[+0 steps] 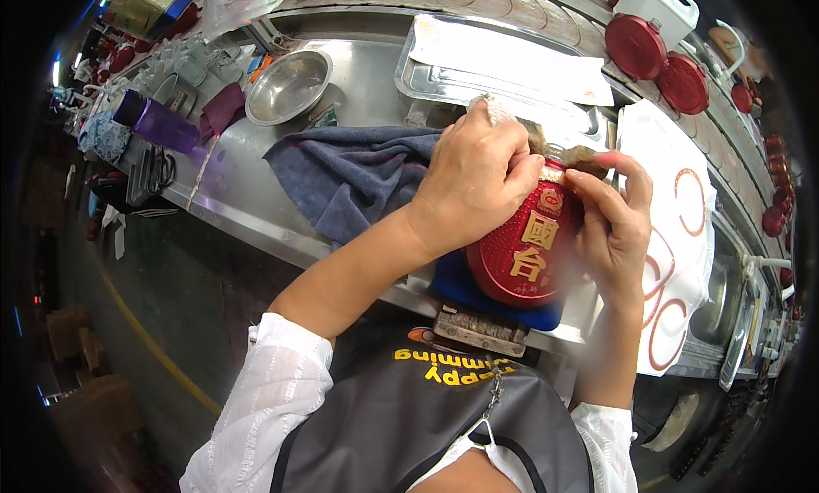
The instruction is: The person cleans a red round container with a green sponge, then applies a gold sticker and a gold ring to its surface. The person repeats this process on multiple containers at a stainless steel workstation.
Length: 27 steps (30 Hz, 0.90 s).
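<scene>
A flat red bottle (515, 272) with raised gold characters lies tilted on a blue pad (457, 282), its clear neck (560, 152) pointing away from me. Around the base of the neck runs a narrow patterned band (551, 175). My left hand (477, 179) pinches this band from the left with thumb and finger; whitish material (491, 108) covers one of its fingertips. From the right, my right hand (611, 218) has its thumb on the band, with the index finger raised beside the neck. Brown material (585, 160) lies behind the neck, partly hidden by my fingers.
A blue-grey towel (358, 173) lies left of the bottle, near a metal bowl (288, 87) and a purple drinking bottle (160, 125). Behind stands a metal tray (435, 90). Curved reddish strips (691, 202) lie on white sheeting (652, 135). Red bottles (683, 82) stand along a conveyor (544, 13).
</scene>
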Each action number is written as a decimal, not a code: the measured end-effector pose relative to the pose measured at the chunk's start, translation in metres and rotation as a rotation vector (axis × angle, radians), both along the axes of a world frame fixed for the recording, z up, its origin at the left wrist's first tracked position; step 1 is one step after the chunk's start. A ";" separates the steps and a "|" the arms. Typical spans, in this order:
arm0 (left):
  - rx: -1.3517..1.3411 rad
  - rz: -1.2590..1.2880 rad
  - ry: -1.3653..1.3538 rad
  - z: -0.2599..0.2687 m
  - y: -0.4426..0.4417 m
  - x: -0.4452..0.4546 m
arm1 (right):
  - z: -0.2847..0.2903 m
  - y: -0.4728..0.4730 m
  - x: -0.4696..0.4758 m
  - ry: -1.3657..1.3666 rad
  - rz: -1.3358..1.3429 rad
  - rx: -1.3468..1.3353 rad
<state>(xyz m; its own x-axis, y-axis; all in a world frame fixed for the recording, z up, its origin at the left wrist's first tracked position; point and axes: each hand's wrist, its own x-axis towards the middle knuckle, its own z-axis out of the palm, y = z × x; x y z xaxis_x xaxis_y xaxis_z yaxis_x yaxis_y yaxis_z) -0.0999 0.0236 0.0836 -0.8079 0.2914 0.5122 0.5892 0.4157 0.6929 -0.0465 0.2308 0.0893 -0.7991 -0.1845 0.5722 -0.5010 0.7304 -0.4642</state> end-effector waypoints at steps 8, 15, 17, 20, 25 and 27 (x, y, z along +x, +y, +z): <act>-0.023 -0.004 0.021 -0.001 0.001 -0.003 | 0.000 0.004 0.004 0.015 0.006 0.116; -0.048 0.000 0.035 0.000 0.001 -0.002 | 0.006 0.002 0.005 0.024 -0.004 0.145; -0.053 0.003 0.035 0.000 0.001 -0.002 | 0.007 0.002 0.009 0.003 0.010 0.149; -0.052 0.005 0.009 0.001 0.001 -0.001 | 0.008 0.002 0.011 -0.013 0.018 0.152; -0.045 -0.015 -0.011 0.003 0.000 -0.001 | 0.009 0.004 0.009 -0.014 0.029 0.159; -0.051 -0.010 -0.004 0.003 0.001 0.000 | 0.009 0.004 0.009 -0.019 0.034 0.154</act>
